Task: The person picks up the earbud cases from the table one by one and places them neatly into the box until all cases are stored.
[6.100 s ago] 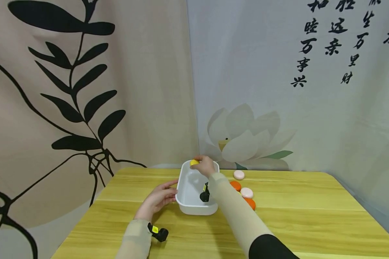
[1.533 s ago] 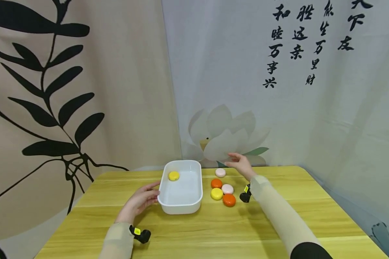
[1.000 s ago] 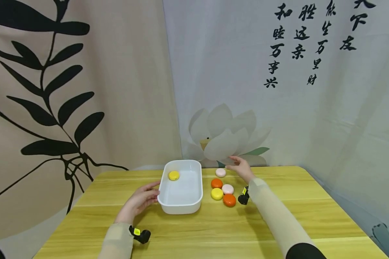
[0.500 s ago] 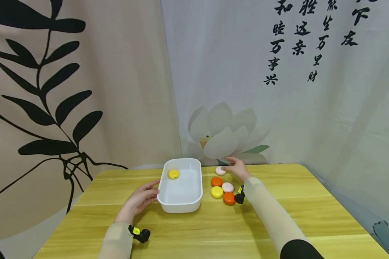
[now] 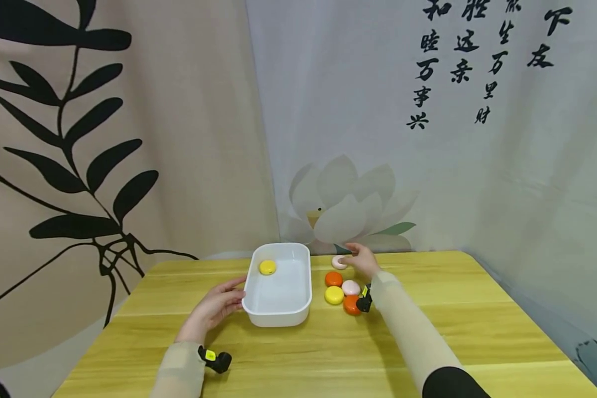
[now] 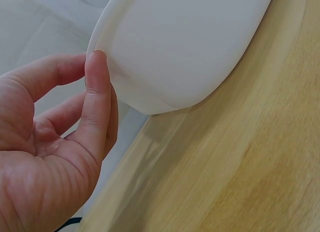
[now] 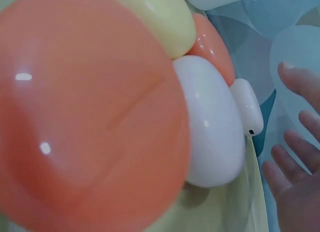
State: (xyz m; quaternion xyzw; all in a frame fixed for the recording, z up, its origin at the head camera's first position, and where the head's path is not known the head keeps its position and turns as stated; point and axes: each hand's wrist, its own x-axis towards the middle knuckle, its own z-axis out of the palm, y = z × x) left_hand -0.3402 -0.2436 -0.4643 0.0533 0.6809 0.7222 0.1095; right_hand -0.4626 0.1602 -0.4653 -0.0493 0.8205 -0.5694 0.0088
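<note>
White plastic tub (image 5: 278, 319) stands steadied, I judge, by the left hand (image 5: 214, 309), its fingers relaxed against the left wall. To its right I have the right hand (image 5: 362, 262) just beside the far pale pink disc (image 5: 336, 262), fingers parted, gripping nothing. I'd centre thumb and fingers on opposite edges before squeezing, since that glossy shell could slip, and clear the nearer orange disc (image 5: 334, 279).

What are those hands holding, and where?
The right hand holds nothing. The left hand touches the box on its left side; I can't tell whether it grips.
</note>
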